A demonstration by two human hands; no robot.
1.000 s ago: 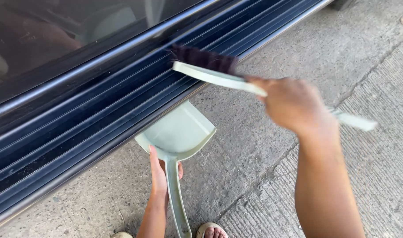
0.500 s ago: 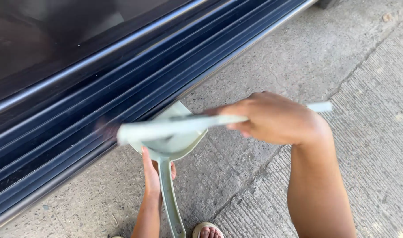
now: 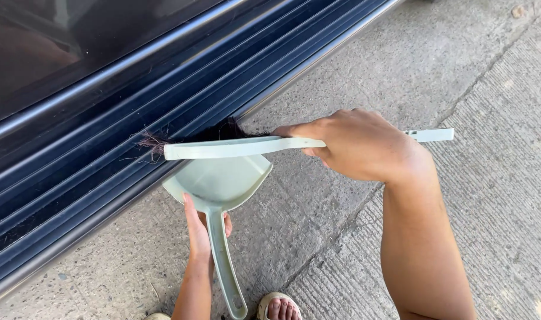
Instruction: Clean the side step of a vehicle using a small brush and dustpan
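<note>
My right hand (image 3: pixel 359 145) grips the pale green hand brush (image 3: pixel 246 146) by its long handle. The brush lies level, its dark bristles (image 3: pixel 181 136) pressed against the ribbed dark sill (image 3: pixel 134 148) of a vehicle. Just below the brush sits a pale green dustpan (image 3: pixel 220 181), its mouth against the sill's lower edge. My left hand (image 3: pixel 199 228) holds the dustpan where the pan meets its handle, which runs down toward me.
The vehicle's dark body and window (image 3: pixel 75 53) fill the upper left. Grey concrete ground (image 3: pixel 400 65) with a seam spreads to the right. My sandalled toes (image 3: pixel 279 307) show at the bottom edge.
The brush has swept left along the sill, from right of the dustpan to directly above it, and my right hand followed. The dustpan and left hand stayed put.
</note>
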